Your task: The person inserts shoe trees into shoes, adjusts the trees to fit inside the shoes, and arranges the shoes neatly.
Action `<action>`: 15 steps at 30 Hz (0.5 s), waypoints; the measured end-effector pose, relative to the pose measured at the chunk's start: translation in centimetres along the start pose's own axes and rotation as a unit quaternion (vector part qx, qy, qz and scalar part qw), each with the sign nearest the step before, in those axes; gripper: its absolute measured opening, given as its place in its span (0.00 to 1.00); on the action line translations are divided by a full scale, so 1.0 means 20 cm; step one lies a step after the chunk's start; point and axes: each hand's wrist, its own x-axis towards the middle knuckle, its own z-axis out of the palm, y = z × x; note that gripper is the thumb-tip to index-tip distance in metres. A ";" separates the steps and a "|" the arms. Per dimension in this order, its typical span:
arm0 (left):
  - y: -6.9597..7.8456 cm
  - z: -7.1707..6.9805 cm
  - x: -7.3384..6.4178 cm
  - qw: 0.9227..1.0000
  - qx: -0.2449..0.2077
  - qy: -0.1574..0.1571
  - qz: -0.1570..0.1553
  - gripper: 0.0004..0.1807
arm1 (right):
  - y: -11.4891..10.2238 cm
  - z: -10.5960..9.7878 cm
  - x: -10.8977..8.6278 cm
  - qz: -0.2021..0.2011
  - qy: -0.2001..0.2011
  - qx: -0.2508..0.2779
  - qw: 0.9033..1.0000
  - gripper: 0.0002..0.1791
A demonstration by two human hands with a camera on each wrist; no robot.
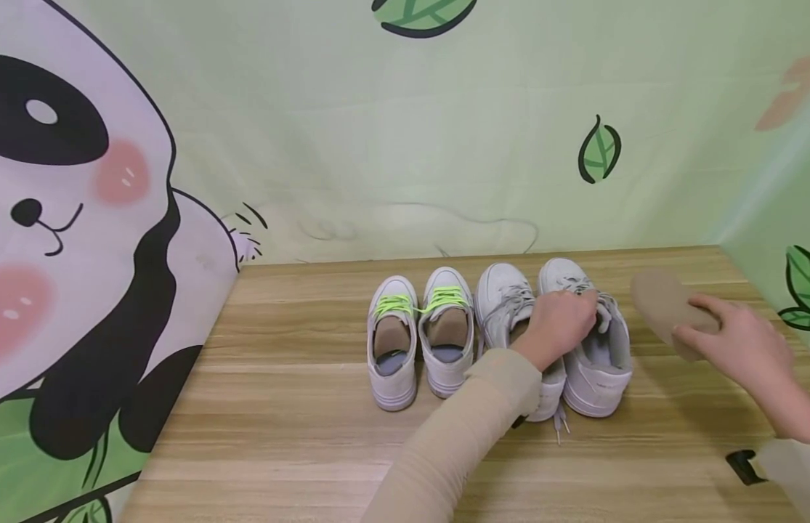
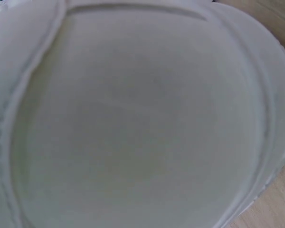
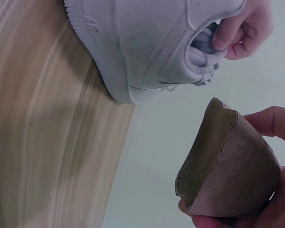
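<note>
My left hand (image 1: 564, 319) reaches over the third sneaker and pinches the tongue of the rightmost white sneaker (image 1: 597, 392), whose grey inside is visible. The right wrist view also shows these left fingers (image 3: 223, 40) at the shoe's opening. To the right of that shoe, my right hand (image 1: 747, 341) holds a brown moulded-pulp shoe insert (image 1: 666, 309) above the floor. The insert's hollow end (image 3: 204, 156) shows in the right wrist view. Pale shoe leather (image 2: 142, 118) fills the left wrist view; I cannot tell which shoe it is.
Left of the rightmost shoe stands a matching white sneaker (image 1: 499, 290), partly hidden by my left arm, with brown inside. Further left are two smaller sneakers (image 1: 393, 388) with green laces and brown inserts (image 1: 449, 327). A panda-printed backdrop (image 1: 405, 131) rises behind the wooden surface (image 1: 300, 436).
</note>
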 end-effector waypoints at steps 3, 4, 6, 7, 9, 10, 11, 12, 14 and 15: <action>0.00 0.00 0.00 1.000 0.001 0.000 0.001 0.07 | 0.00 -0.01 -0.01 -0.007 -0.006 0.001 1.000 0.37; 0.00 0.00 0.00 1.000 0.002 0.000 0.001 0.07 | 0.00 -0.01 -0.01 -0.010 -0.009 0.001 1.000 0.37; 0.00 0.00 0.00 1.000 0.002 0.000 0.002 0.07 | 0.00 -0.03 -0.02 -0.014 -0.016 0.001 1.000 0.37; 0.00 0.01 0.01 1.000 0.001 0.000 0.002 0.07 | -0.01 -0.03 -0.02 -0.017 -0.019 0.000 1.000 0.37; 0.00 0.01 0.01 1.000 0.000 0.000 0.003 0.08 | -0.01 -0.04 -0.03 -0.023 -0.027 -0.003 0.999 0.36; 0.00 0.01 0.01 1.000 0.000 0.000 0.003 0.08 | -0.01 -0.05 -0.03 -0.026 -0.030 -0.004 0.999 0.36; 0.00 0.01 0.01 1.000 0.000 0.001 0.004 0.08 | -0.02 -0.05 -0.03 -0.029 -0.033 -0.004 0.999 0.36; -0.01 0.00 0.00 1.000 0.002 0.001 0.004 0.08 | -0.02 -0.05 -0.04 -0.032 -0.036 -0.004 0.999 0.35; -0.01 0.00 0.00 1.000 0.006 0.004 0.006 0.08 | -0.02 -0.06 -0.04 -0.035 -0.043 -0.005 0.998 0.36; -0.01 0.00 0.00 1.000 0.008 0.006 0.007 0.08 | -0.03 -0.07 -0.04 -0.035 -0.045 -0.004 0.998 0.36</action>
